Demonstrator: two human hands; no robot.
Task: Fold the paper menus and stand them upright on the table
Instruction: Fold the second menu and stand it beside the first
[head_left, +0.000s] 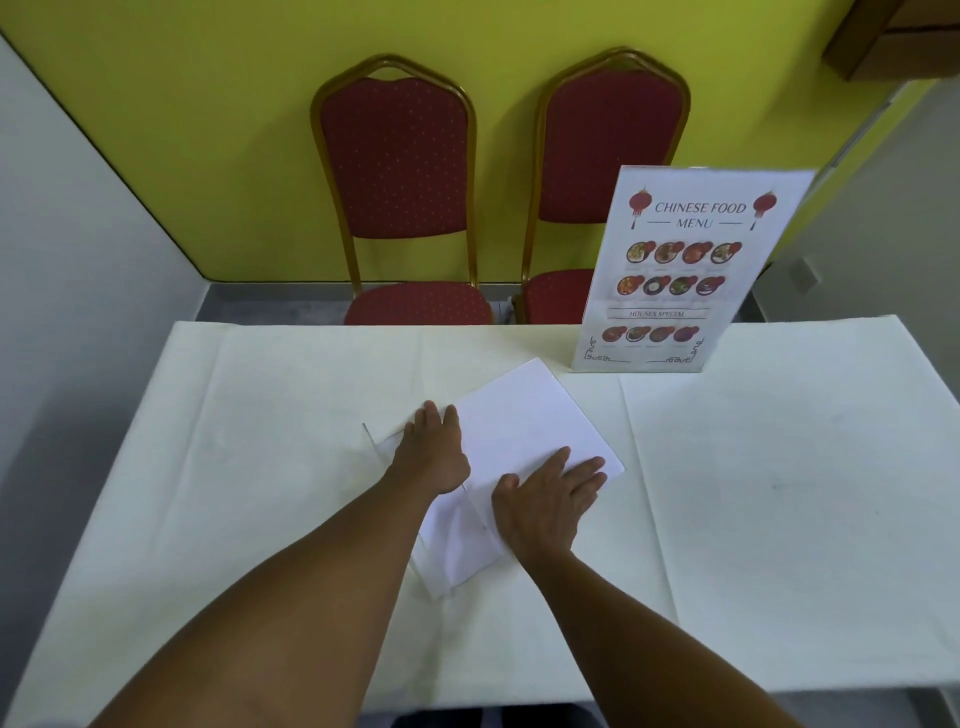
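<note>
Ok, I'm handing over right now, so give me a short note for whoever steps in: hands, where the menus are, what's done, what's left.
Left hand: flat, palm down on the left edge of the white paper, holding nothing.
Right hand: flat, fingers spread, pressing the sheet's near right part.
The paper lies flat and blank side up, skewed, in the middle of the table. I cannot tell if a crease is made.
Done: one printed menu stands upright at the table's far edge, right of centre.
Left: finish folding this sheet and stand it up. No other loose sheets are in view.
</note>
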